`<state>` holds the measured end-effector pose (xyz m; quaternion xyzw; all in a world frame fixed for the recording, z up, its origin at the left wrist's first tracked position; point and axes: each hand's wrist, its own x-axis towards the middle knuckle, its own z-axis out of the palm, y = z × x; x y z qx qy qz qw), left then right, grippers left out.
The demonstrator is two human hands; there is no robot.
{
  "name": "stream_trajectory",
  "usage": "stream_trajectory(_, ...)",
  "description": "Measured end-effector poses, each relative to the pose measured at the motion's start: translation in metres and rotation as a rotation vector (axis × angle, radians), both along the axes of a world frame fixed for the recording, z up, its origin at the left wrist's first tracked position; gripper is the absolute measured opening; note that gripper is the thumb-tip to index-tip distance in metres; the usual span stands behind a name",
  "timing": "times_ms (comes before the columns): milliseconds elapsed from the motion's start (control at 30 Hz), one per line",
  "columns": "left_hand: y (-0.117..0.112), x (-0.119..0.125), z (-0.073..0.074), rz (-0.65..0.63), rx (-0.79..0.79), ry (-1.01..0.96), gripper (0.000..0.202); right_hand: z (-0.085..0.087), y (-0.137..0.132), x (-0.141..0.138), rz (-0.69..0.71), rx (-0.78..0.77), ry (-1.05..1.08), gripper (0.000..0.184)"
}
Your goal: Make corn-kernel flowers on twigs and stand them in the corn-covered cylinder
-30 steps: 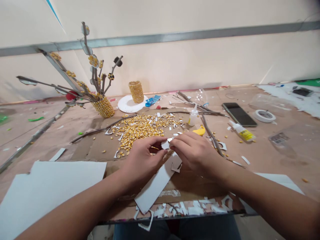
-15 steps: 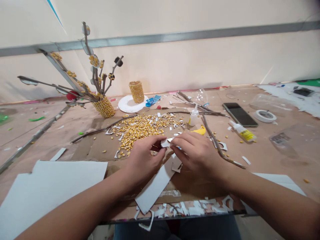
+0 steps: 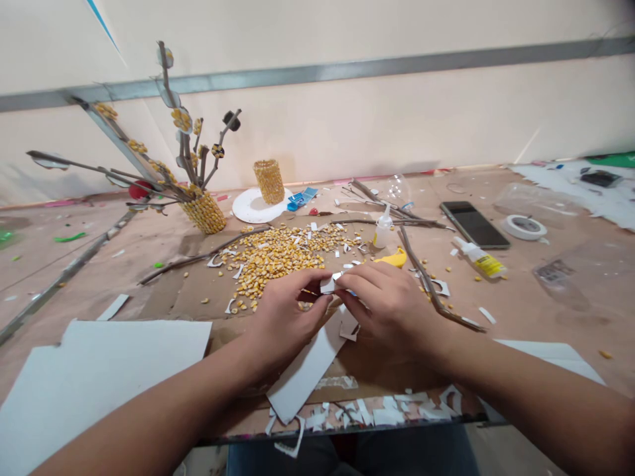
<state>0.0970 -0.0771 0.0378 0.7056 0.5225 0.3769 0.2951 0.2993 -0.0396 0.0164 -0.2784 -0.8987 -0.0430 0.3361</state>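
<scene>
My left hand (image 3: pixel 285 314) and my right hand (image 3: pixel 389 304) meet at the table's middle, both pinched on a small white paper piece (image 3: pixel 328 285) held between the fingertips. A long white card strip (image 3: pixel 305 373) lies under my hands, slanting toward the near edge. Just beyond my fingers spreads a pile of yellow corn kernels (image 3: pixel 278 254) mixed with white paper scraps. A yellow object (image 3: pixel 394 258) lies right behind my right hand.
A kernel-covered vase with twigs (image 3: pixel 203 210) stands back left, a kernel-covered cup (image 3: pixel 269 180) on a white plate behind. Two glue bottles (image 3: pixel 381 230) (image 3: pixel 479 258), a phone (image 3: pixel 473 225), a tape roll (image 3: pixel 524 227), loose twigs (image 3: pixel 421 274). Large white sheet (image 3: pixel 99 370) near left; paper offcuts (image 3: pixel 377 413) along the front edge.
My hands stay pinched on the small paper piece, with only slight finger shifts. The view has drifted a little.
</scene>
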Motion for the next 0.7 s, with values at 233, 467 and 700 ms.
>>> stream_trajectory(233, -0.0002, 0.003, 0.0014, 0.016, -0.145, -0.182, 0.021, 0.0003, -0.0022, 0.0015, -0.011, -0.035, -0.026, 0.018)
stream_trajectory(467, 0.0012, 0.0047, -0.0008, 0.072, -0.206, -0.22, 0.016, 0.001, -0.0041, -0.0005, 0.013, -0.053, -0.03, 0.022)
stream_trajectory(700, 0.0019, 0.0051, 0.0042, 0.063, -0.127, -0.134, 0.012, 0.0004, -0.0059, -0.0036, 0.0, -0.131, 0.051, 0.018)
